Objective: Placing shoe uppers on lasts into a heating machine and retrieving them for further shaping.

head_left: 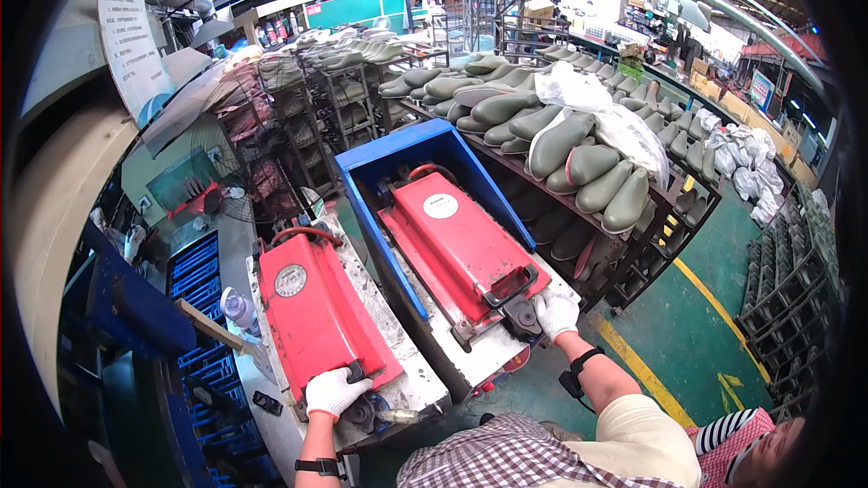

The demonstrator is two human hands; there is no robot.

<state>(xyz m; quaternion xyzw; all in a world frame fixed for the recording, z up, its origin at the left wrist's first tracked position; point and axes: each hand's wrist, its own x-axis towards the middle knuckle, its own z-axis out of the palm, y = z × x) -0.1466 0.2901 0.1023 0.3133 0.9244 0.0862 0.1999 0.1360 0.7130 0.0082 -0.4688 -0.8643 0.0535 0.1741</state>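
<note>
Two long machines with red metal covers stand side by side in front of me. My left hand [336, 393], in a white glove, is closed over the black handle [355, 370] at the near end of the left red cover [312, 321]. At the near right corner of the right red cover [461, 244] is my right hand [555, 314], also gloved. Its fingers curl beside a black latch [521, 316], and what they grip is partly hidden. A black bar handle [512, 286] stands just above that latch. Both covers lie lowered on their white, stained bases.
A blue metal guard [393, 146] surrounds the right machine's far end. Racks behind it carry many olive-green boot-shaped pieces [583, 163] and white plastic sheeting [579, 90]. A clear bottle [237, 305] and a phone [268, 403] are at left. Another person's striped sleeve [728, 432] shows at lower right.
</note>
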